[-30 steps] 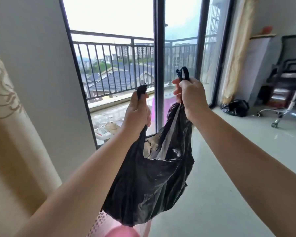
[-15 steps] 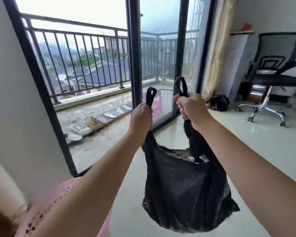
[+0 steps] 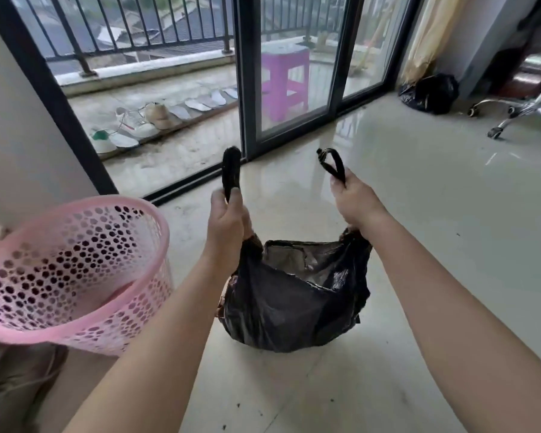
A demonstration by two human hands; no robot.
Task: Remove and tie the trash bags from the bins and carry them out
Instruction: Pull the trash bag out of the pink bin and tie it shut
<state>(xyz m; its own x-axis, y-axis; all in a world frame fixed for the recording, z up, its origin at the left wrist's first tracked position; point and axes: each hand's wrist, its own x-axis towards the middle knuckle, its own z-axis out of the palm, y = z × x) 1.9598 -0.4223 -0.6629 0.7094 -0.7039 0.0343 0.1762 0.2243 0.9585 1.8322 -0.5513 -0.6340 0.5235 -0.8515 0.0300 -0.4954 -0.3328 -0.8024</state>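
Beyond the sliding glass door, a purple plastic stool stands on the balcony, with shoes and a row of insoles lined along the sill near the metal railing. Indoors, an office chair base on castors stands on the glossy tiled floor at right, beside a gathered beige curtain.

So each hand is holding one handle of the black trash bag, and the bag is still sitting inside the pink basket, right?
Not quite. The left hand and right hand do each hold a handle of the black trash bag, but the head view shows the bag out of the pink basket, to the basket's right over the floor.
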